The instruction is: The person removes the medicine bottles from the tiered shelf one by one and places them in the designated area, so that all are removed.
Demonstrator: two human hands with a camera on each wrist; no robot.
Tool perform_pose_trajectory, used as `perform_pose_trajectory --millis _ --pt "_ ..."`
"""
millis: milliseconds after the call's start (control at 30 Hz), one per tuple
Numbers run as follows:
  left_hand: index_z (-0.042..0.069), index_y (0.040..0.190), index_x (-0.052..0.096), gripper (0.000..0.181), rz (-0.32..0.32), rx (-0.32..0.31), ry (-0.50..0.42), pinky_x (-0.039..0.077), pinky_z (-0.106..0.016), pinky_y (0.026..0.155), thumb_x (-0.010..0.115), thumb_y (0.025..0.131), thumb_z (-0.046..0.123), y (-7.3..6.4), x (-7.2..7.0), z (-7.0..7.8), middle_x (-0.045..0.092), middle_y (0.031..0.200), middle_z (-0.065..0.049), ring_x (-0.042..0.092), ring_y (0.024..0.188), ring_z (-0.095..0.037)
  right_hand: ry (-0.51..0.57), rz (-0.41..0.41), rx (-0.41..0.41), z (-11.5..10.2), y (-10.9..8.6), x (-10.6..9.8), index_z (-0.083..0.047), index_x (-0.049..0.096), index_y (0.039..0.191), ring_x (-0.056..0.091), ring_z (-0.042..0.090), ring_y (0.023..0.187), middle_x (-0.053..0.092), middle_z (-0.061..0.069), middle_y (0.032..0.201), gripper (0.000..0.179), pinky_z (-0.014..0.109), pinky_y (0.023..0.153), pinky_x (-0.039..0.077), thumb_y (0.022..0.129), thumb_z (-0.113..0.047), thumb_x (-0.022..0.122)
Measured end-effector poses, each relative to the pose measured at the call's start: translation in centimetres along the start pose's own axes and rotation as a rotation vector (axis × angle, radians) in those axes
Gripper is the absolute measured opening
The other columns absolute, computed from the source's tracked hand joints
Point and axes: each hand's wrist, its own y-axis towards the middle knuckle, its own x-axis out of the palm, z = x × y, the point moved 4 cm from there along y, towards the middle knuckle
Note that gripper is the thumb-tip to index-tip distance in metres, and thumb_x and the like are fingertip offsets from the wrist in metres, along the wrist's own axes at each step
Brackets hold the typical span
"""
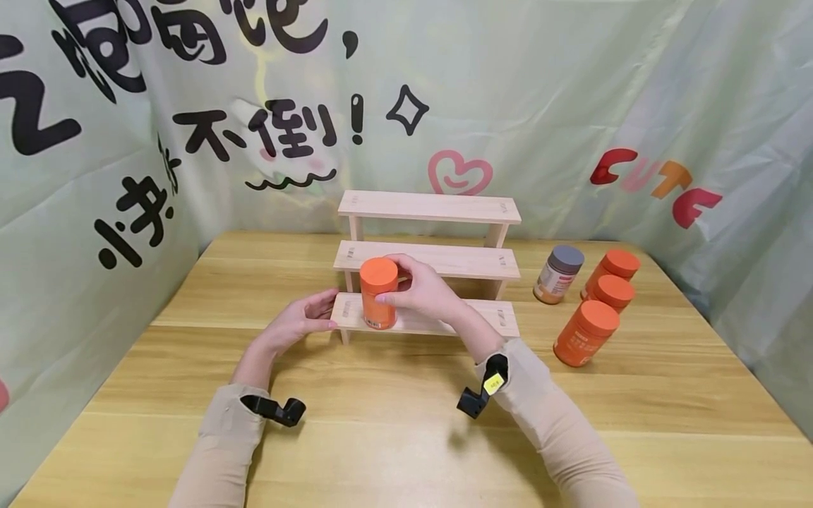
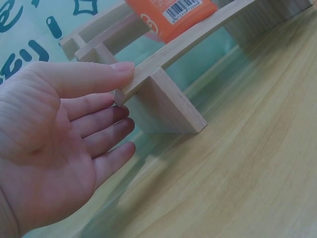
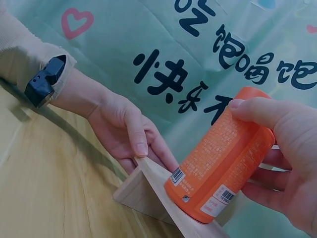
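Observation:
My right hand [image 1: 422,286] grips an orange jar [image 3: 223,158] with an orange lid, thumb on one side and fingers on the other. The jar stands upright near the left end of the lowest step of a three-tier wooden stand [image 1: 444,317]; its base appears to touch the board. At that step's left end, my left hand [image 1: 298,324] holds the board, its thumb at the front corner and index finger toward the back. In the left wrist view, the other fingers of the left hand [image 2: 64,134] extend loosely below the board.
To the right of the stand are a jar with a grey lid [image 1: 559,274] and three orange jars [image 1: 586,333] close together. The wooden table [image 1: 381,437] has a printed cloth [image 1: 559,92] hanging behind and at both sides.

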Motion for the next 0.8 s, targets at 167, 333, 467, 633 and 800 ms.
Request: perform_pose_trajectory --millis 167,333,467,633,800 --pt "-0.014 0.141 0.018 0.075 0.003 -0.002 0.004 0.02 -0.047 0.108 0.063 0.083 0.001 0.1 0.0 0.0 0.019 0.147 -0.029 0.022 0.134 -0.041 -0.007 0.014 -0.011 -0.2 -0.2 -0.3 -0.003 0.049 0.129 0.055 0.021 0.099 0.058 0.009 0.116 0.057 0.034 0.086 0.05 0.078 -0.011 0.074" --pt "-0.013 0.141 0.018 0.075 0.003 -0.005 0.005 0.02 -0.047 0.109 0.064 0.083 0.002 0.1 0.0 0.0 0.02 0.147 -0.028 0.022 0.134 -0.041 -0.019 0.024 -0.017 -0.2 -0.5 -1.0 -0.003 0.05 0.128 0.055 0.021 0.098 0.058 0.009 0.114 0.056 0.035 0.085 0.05 0.078 -0.011 0.074" --pt "-0.013 0.141 0.018 0.076 0.0 -0.008 0.002 0.019 -0.047 0.109 0.064 0.083 0.002 0.1 0.0 -0.1 0.019 0.147 -0.028 0.021 0.134 -0.04 -0.047 0.024 -0.027 -0.2 -0.8 -1.7 -0.004 0.05 0.128 0.055 0.021 0.096 0.058 0.007 0.114 0.055 0.037 0.085 0.05 0.079 -0.013 0.073" --pt "-0.013 0.142 0.017 0.076 0.001 -0.011 -0.01 0.019 -0.047 0.109 0.064 0.083 0.002 0.1 -0.1 -0.1 0.019 0.147 -0.027 0.021 0.134 -0.04 -0.075 0.029 -0.029 -0.4 -1.1 -2.8 -0.005 0.049 0.128 0.055 0.02 0.096 0.059 0.007 0.114 0.056 0.035 0.084 0.05 0.078 -0.013 0.074" --pt "-0.013 0.142 0.017 0.076 0.002 -0.007 -0.002 0.019 -0.047 0.109 0.064 0.084 0.002 0.1 -0.2 -0.2 0.02 0.147 -0.027 0.021 0.134 -0.04 -0.073 0.034 -0.024 -0.7 -1.7 -3.8 -0.004 0.049 0.128 0.055 0.021 0.097 0.058 0.008 0.114 0.056 0.034 0.084 0.05 0.078 -0.012 0.074"
